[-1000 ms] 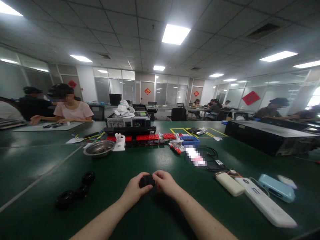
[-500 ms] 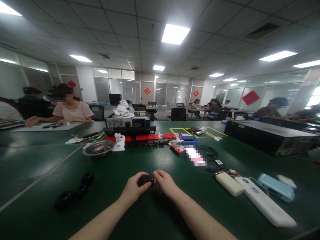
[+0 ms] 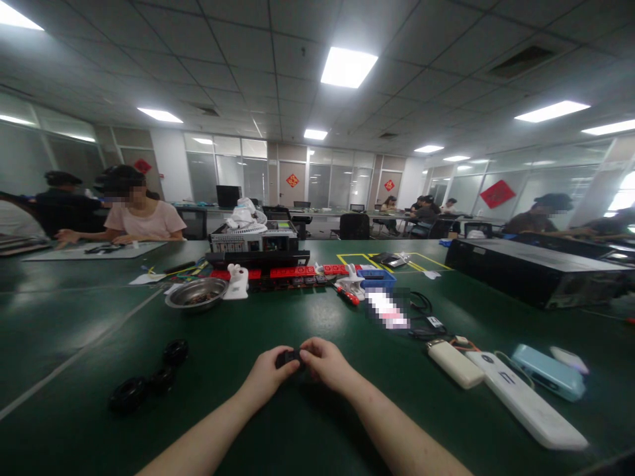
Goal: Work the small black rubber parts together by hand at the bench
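Small black part (image 3: 286, 358), lower centre, pinched by my left hand (image 3: 264, 374) and right hand (image 3: 327, 363). Less shows than before.

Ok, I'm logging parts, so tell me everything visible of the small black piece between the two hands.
The small black block-like piece looks like plastic, with faint raised detail; finer features are too small to tell. The left hand grips it from the left, thumb along its near side; the right hand touches its right end, and both hide parts. It is over the dark green tabletop, low in the view.
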Motion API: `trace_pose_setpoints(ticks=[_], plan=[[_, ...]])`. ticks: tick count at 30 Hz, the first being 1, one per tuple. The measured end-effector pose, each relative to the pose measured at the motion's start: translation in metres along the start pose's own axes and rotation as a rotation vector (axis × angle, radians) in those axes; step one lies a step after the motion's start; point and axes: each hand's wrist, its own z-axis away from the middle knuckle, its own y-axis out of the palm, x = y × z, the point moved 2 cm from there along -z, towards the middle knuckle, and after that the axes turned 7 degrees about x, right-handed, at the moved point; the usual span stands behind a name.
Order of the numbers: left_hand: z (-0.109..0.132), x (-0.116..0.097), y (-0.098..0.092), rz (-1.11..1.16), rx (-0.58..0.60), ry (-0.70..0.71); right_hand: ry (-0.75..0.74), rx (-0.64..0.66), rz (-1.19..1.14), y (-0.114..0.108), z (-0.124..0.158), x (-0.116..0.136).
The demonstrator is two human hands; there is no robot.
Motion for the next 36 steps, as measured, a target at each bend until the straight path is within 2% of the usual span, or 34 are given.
trace_pose_setpoints(ticks=[6, 9, 11, 16, 19, 24, 27, 29, 32, 34, 36], plan=[[-0.005, 0.009, 0.000, 0.100, -0.017, -0.039, -0.183, -0.025, 0.105, 0.001, 0.010, 0.015], [-0.004, 0.007, 0.000, 0.097, -0.040, -0.040, -0.197, -0.033, 0.114, 0.003, 0.010, 0.015], [-0.003, 0.005, -0.001, 0.079, -0.073, -0.043, -0.133, -0.032, 0.070, 0.004, 0.008, 0.010], [0.000, -0.002, -0.003, 0.035, -0.122, 0.001, 0.140, 0.019, -0.015, 0.005, 0.001, -0.006], [0.002, -0.004, -0.002, 0.001, -0.109, 0.031, 0.179, 0.049, -0.032, 0.005, -0.001, -0.008], [0.004, -0.006, 0.000, -0.016, -0.049, 0.069, 0.105, 0.044, -0.021, 0.005, 0.001, -0.003], [0.002, -0.004, 0.000, 0.077, -0.041, 0.086, 0.014, 0.033, 0.010, 0.004, 0.005, 0.004], [0.000, 0.000, 0.000, 0.181, -0.049, 0.041, -0.092, 0.020, 0.092, 0.003, 0.009, 0.011], [-0.003, 0.005, 0.002, 0.308, -0.033, -0.098, -0.220, -0.002, 0.239, 0.003, 0.015, 0.020], [-0.003, 0.005, 0.003, 0.334, -0.019, -0.134, -0.237, -0.001, 0.289, 0.003, 0.019, 0.023], [-0.003, 0.004, 0.002, 0.297, -0.048, -0.107, -0.235, 0.005, 0.313, 0.004, 0.021, 0.025]])
